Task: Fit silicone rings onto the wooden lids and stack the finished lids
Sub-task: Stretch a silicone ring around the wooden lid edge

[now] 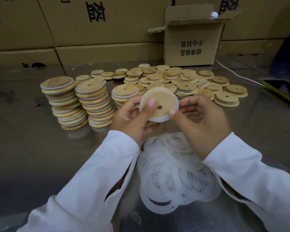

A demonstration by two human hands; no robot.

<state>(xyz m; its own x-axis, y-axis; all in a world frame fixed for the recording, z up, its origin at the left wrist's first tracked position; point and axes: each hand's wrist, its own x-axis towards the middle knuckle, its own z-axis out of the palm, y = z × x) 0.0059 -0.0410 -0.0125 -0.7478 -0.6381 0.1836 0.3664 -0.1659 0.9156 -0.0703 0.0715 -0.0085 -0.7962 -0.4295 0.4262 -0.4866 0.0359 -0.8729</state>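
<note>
I hold one wooden lid above the middle of the desk. My left hand and right hand both pinch it at the rim, thumbs on its face. It feels light and stiff, I judge, so a rim grip is enough. The white ring around it looks soft and stretchy, likely to twist, and is best eased round with thumb tips. The pile of rings lies by the near edge, the finished stacks toward the left edge, and the loose lids toward the far edge.
</note>
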